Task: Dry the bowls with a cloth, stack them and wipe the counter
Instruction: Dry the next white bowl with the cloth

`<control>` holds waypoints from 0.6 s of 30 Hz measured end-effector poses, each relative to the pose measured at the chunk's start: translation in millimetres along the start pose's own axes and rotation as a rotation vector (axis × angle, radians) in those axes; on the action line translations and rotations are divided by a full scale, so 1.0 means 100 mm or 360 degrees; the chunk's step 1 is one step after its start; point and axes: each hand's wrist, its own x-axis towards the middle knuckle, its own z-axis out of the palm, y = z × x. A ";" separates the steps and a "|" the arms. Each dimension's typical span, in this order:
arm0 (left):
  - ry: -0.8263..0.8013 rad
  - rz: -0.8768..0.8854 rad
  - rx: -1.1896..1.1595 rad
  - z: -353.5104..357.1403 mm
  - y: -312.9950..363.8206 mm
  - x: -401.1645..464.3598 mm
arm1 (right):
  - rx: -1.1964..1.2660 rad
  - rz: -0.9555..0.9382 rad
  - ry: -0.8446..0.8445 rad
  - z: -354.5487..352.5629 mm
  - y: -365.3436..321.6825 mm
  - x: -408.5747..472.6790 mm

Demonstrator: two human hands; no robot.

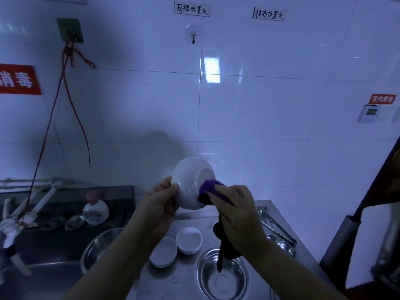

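purple fuzzy cloth (211, 187), smooth round bowl (190, 185)

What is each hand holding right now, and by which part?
The left hand grips the white bowl by its rim. The right hand holds the purple cloth bunched at its upper end, pressed against the bowl's underside.

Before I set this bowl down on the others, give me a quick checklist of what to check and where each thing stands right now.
1. Grip on the held white bowl: left hand holds its rim. Ok.
2. Purple cloth on the bowl: right hand presses it against the underside. Ok.
3. Bowl fully dry: cannot tell, its inside faces away.
4. Landing spot: two white bowls sit upright side by side on the steel counter, not yet stacked. Not ok.
5. Cloth tail: it hangs over the metal basin; whether it touches is unclear. Cannot tell.
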 end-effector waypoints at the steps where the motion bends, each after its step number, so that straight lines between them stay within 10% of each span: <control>1: -0.0013 -0.0008 0.0016 -0.01 0.01 -0.01 | -0.0071 -0.0021 -0.0003 -0.03 0.03 0.02; 18: 0.0108 -0.0061 0.0078 -0.02 0.07 -0.09 | 0.0070 0.0023 -0.0005 -0.03 -0.10 0.12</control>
